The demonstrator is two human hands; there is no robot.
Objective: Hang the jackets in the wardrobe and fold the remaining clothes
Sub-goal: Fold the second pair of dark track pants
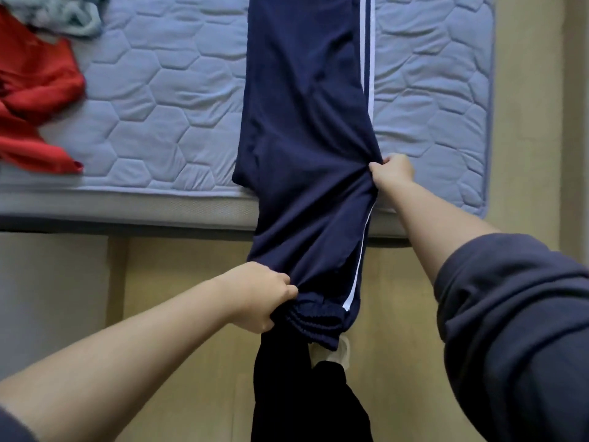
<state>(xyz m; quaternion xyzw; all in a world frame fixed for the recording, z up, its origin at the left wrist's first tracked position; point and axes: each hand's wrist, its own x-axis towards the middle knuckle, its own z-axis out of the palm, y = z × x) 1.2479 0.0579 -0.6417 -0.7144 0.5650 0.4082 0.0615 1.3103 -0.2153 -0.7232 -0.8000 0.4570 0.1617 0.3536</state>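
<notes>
Navy track trousers (306,122) with a white side stripe lie lengthwise on the pale blue quilted mattress (159,122), their waistband end hanging over the near edge. My left hand (261,298) grips the gathered elastic waistband at its left side, below the mattress edge. My right hand (393,170) pinches the trousers' right edge by the stripe, just above the mattress edge. The fabric bunches between both hands.
A red garment (35,100) lies crumpled at the mattress's left side, with a grey-green garment (63,14) behind it. Beige floor (191,362) lies below the bed. My own dark trouser leg (302,397) and a light shoe (338,352) show beneath the waistband.
</notes>
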